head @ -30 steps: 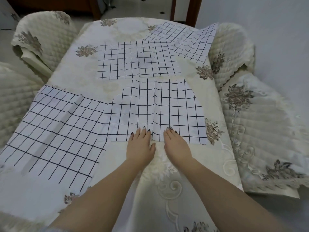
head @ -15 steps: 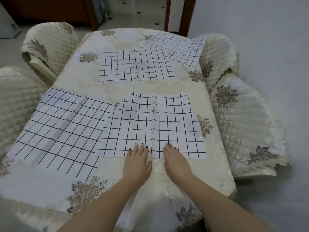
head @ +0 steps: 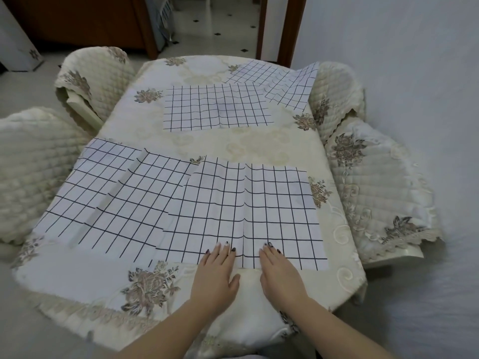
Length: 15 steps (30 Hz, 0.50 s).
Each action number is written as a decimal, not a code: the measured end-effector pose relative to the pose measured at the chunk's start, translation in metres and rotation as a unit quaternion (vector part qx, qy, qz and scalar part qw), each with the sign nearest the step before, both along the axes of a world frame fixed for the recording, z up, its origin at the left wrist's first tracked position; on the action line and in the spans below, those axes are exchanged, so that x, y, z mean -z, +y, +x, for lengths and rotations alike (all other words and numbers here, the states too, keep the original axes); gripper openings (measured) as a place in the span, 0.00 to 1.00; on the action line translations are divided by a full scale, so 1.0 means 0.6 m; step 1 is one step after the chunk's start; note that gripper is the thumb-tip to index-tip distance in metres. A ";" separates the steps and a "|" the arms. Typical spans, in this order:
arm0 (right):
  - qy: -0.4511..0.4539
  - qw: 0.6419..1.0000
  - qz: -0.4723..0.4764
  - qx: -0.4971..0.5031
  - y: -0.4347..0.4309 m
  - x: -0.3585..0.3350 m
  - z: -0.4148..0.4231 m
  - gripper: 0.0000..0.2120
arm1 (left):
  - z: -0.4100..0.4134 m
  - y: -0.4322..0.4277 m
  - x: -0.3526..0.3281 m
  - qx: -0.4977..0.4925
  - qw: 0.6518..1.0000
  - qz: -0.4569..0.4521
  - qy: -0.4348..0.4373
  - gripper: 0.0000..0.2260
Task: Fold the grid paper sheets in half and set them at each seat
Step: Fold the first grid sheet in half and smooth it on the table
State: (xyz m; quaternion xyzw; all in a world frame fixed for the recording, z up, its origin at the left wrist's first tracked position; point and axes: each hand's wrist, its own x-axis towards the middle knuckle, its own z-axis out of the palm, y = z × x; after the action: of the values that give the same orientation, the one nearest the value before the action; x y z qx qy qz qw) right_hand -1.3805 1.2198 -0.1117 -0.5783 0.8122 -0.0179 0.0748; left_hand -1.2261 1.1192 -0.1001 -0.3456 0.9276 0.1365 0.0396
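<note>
Both hands lie flat and released, holding nothing. The left hand [head: 216,277] and the right hand [head: 281,277] rest palm down, side by side, at the near edge of the table [head: 344,278]. Their straight fingertips [head: 225,251] press on the near border of the near sheet [head: 274,208] of grid paper, one hand on each side of the crease that runs down its middle from far to near. The palms sit on the tablecloth [head: 233,146], just short of the paper.

That tablecloth is cream, with brown flower sprays and pale scrollwork, and it drapes over the table's edges. Quilted cream covers with the same flowers dress the near-left chair [head: 31,172], the far-left chair [head: 96,73], the far-right chair [head: 337,92] and the near-right chair [head: 375,193], all pushed close to the table. Past the far end is a pale tiled floor [head: 220,24] dotted with small black diamonds, a dark wooden door frame [head: 293,29], and a plain pale wall [head: 414,73] along the right.

The near sheet lies open directly ahead of the hands, its left edge overlapping the left sheet [head: 111,198]. That sheet spreads open at an angle toward the near-left chair and shows its own crease. The far sheet [head: 217,107] lies open and creased beyond a bare strip of cloth, well apart from the hands. The far-right sheet [head: 282,81] lies angled at the far right corner, its edge reaching the far-right chair.
</note>
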 end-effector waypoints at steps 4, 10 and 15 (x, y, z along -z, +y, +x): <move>-0.061 0.993 -0.076 0.071 -0.031 -0.027 0.011 0.24 | 0.002 -0.021 -0.013 -0.105 0.983 0.063 0.138 0.28; -0.235 0.960 -0.150 0.016 -0.146 -0.105 0.089 0.21 | 0.055 -0.093 -0.047 -0.367 0.897 0.066 0.238 0.24; -0.370 0.926 -0.053 0.043 -0.234 -0.109 0.156 0.20 | 0.108 -0.138 -0.045 -0.468 0.861 0.103 0.171 0.28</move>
State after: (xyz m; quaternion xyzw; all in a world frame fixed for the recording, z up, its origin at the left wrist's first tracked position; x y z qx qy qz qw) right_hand -1.2870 1.0795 -0.0462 -0.4984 0.7485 -0.2773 0.3384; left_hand -1.1614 1.0362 -0.0730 -0.7042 0.6296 0.2905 -0.1526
